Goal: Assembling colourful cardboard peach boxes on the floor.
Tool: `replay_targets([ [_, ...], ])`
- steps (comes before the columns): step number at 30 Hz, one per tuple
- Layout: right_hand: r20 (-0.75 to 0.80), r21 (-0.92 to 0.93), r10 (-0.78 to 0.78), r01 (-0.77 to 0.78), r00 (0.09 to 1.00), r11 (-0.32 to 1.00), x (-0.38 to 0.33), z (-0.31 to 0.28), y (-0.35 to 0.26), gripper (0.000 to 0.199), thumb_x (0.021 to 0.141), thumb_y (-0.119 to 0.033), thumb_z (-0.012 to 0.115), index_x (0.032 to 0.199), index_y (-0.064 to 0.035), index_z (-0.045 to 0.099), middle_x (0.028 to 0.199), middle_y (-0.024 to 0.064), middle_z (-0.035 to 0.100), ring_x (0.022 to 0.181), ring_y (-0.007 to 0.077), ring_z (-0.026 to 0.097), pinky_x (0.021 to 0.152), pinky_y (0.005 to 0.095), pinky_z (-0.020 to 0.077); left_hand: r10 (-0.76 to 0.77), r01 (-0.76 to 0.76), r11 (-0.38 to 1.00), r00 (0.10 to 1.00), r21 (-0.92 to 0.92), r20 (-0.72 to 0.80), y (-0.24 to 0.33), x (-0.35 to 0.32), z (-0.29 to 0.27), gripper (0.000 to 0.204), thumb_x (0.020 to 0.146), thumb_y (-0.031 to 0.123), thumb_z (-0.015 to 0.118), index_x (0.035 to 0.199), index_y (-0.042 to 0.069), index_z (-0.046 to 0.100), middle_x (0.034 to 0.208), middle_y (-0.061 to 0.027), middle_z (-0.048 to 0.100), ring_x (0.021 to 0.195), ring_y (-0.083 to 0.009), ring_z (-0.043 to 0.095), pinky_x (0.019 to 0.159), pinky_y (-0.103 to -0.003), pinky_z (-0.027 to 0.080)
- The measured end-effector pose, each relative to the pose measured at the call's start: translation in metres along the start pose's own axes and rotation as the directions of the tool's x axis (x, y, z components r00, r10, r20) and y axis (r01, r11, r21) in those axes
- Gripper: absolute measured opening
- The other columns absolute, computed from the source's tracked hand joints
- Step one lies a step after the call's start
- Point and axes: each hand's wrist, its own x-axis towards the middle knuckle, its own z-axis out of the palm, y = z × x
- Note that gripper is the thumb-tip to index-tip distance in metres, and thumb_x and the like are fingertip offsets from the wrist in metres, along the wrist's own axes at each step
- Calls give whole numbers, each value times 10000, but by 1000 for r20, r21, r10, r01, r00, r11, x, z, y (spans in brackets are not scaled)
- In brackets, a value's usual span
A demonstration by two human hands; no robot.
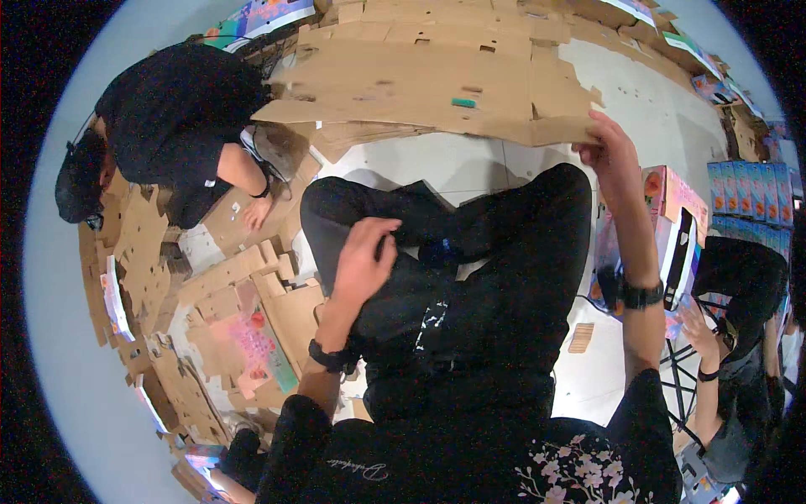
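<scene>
A wide flattened cardboard sheet (pixel 403 84) stretches in front of me, with small cut-outs and a bit of green near its middle. My right hand (pixel 609 151) pinches the near right corner of this sheet, whose near edge is raised a little off the floor. Over my left thigh hovers my left hand (pixel 363 262), its fingers loosely bent and apart, with nothing in them. Both of my wrists wear dark bands. I sit with knees spread, and pale floor tiles show between my legs and the sheet.
A person in black (pixel 180 126) crouches at the left, one hand down on cardboard. Cardboard pieces (pixel 285 311) lie left of me. A printed box with a handle (pixel 672 218) stands at my right, near another person's hand (pixel 698 329). Blue boxes (pixel 747 189) are stacked beyond.
</scene>
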Motion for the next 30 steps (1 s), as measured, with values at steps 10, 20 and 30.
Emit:
replay_targets([
  [10, 39, 178, -230, 220, 972, 959, -152, 128, -12, 256, 926, -99, 560, 1142, -59, 429, 1125, 148, 579, 875, 220, 652, 725, 309, 531, 359, -373, 928, 897, 3, 258, 97, 69, 59, 584, 782, 114, 614, 1353, 67, 503, 1458, -192, 417, 1329, -358, 418, 1131, -451, 331],
  [20, 418, 233, -313, 232, 853, 944, -224, 142, 37, 275, 889, -20, 651, 1057, -40, 435, 909, 106, 685, 827, 200, 698, 756, 325, 564, 293, -293, 956, 952, -4, 90, 75, 115, 75, 589, 700, 44, 713, 1270, 55, 568, 1325, -121, 533, 1221, -359, 523, 1040, -461, 421],
  [30, -280, -445, -423, 274, 862, 853, -209, 13, 103, 492, 937, -133, 599, 1383, -25, 423, 1361, 113, 504, 1243, 243, 475, 1042, 393, 404, 505, -453, 797, 863, -401, 29, 89, 29, 11, 361, 765, 145, 725, 1112, 60, 669, 1224, -122, 644, 1135, -348, 619, 914, -436, 533],
])
